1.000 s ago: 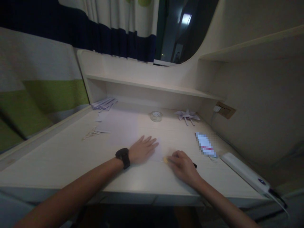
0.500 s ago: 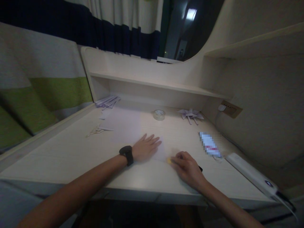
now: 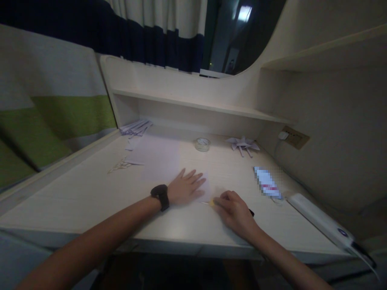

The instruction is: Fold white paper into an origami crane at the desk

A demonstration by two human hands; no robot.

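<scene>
**Two hands at a sheet of paper on a dim bench**

At the far left of the bench (image 3: 75, 201) lies a bundle of folded paper strips (image 3: 135, 127), and nearer, a small pale scrap (image 3: 121, 164) whose shape is too faint to read. The left hand (image 3: 185, 187), with a black watch (image 3: 160, 196) on its wrist, lies flat with fingers spread, palm down on a white sheet of paper (image 3: 163, 159). The sheet is hard to tell from the pale bench in the low light; its long axis seems to run from near to far, and its near right corner sits under the fingers.

Just right of that, the right hand (image 3: 234, 209) is curled, fingers pinched around a thin tool (image 3: 211, 202). Only a yellowish tip pointing left toward the sheet's edge and a dark end behind the hand show; the rest is hidden, so what it is cannot be told.

Farther back stand a roll of clear tape (image 3: 202, 144) and a folded paper shape (image 3: 242, 143). At the right lie a blurred packet (image 3: 266, 183) and a long white device (image 3: 323, 220), its cable cut off by the frame edge.
</scene>
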